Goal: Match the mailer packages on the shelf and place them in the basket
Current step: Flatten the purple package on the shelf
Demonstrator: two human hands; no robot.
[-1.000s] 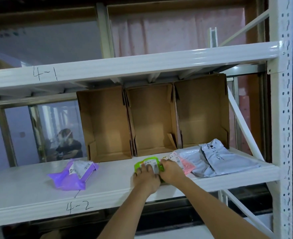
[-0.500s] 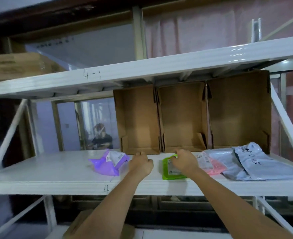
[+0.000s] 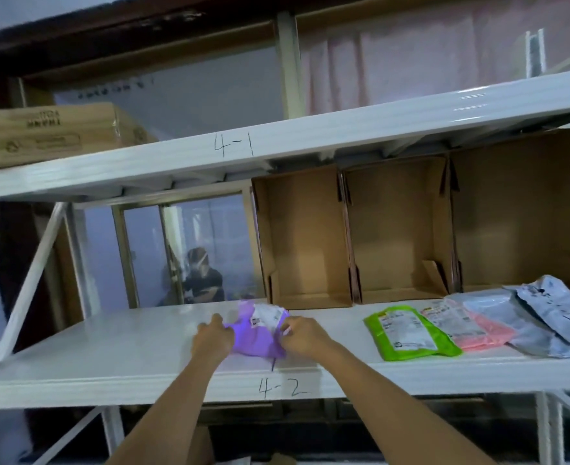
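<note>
2 white shelf boards in view: upper board marked 4-1, lower shelf marked 4-2. Mailers on the lower shelf: 1 purple mailer, 1 green mailer, 1 pink mailer, and what looks like 2 grey mailers overlapping at far right, exact count hard to tell. Green, pink and grey lie in a row, each overlapping the next, well apart from the purple one. 3 open cardboard boxes stand side by side at the back of the lower shelf, openings facing the camera. 1 closed cardboard carton sits on the upper board at left. 1 person seated in the background behind glass. 2 bare hands on the purple mailer, which lies near the shelf's front edge just above the 4-2 mark, white label up. Left hand at its left edge, fingers curled onto the plastic, gripping it. Right hand at its right edge, fingers bent and pinching the plastic beside the label. Fingertips partly hidden by the mailer's folds. No basket visible.
</note>
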